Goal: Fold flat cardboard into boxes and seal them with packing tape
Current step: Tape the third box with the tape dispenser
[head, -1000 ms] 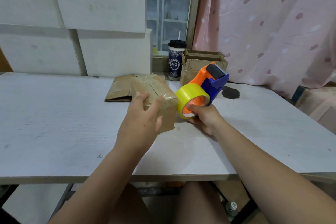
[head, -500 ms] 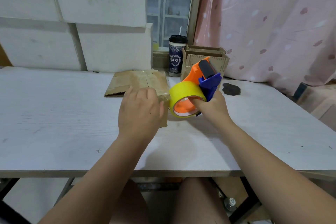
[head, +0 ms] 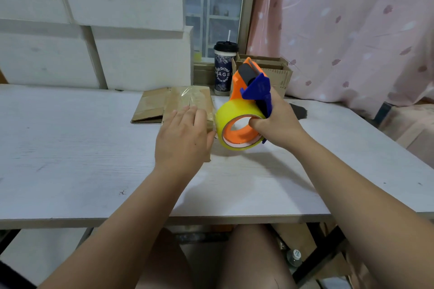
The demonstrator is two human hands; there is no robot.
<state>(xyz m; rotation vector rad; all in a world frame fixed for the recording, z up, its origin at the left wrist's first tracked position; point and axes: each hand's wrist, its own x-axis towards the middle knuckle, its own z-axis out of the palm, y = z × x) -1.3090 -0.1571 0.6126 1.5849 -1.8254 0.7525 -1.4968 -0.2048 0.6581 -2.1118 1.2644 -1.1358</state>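
bare table left, cup and open boxes crowding back edge

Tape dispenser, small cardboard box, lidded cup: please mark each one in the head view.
tape dispenser (head: 254, 84): head view, on its blue side plate.
small cardboard box (head: 187, 101): head view, on its taped top face.
lidded cup (head: 224, 70): head view, on its dark printed wall.

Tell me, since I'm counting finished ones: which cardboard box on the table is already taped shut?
The small brown cardboard box under the left hand, glossy with tape; the brown boxes by the curtain stand open-topped.
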